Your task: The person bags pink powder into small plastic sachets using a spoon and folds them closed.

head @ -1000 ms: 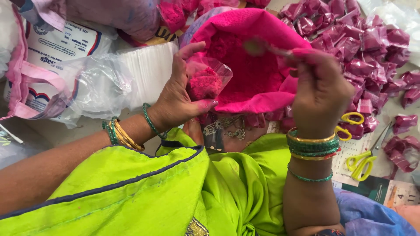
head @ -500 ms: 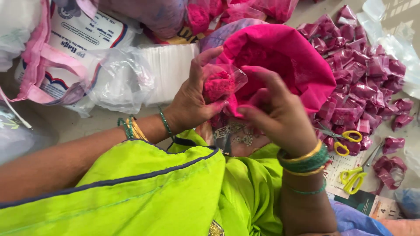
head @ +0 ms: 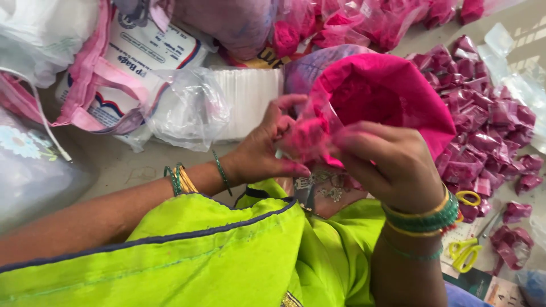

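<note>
Pink powder fills the small clear plastic pouch [head: 307,139] that I hold between both hands, just in front of my chest in the head view. My left hand [head: 267,148] grips the pouch from its left side, thumb low and fingers [head: 290,102] curled over the top edge, closed on the plastic. My right hand [head: 392,162] closes on the pouch from the right, its fingers bent inward and pinching the film, so the pouch is partly hidden behind them.

Just behind the pouch, touching my right hand's knuckles, sits the big open bag of pink powder [head: 387,96], its mouth turned toward me. To its right, a heap of filled pink pouches [head: 483,131] spreads over the floor. Near my right wrist lie yellow-handled scissors [head: 466,253], with a second yellow handle just above them.

Behind my left hand stands a stack of white sheets [head: 250,99], with a crumpled clear plastic bag [head: 182,111] beside it and a printed white sack with pink handles [head: 131,57] further left. Green and gold bangles [head: 424,219] ring my right wrist; I wear a lime-green garment [head: 227,256].
</note>
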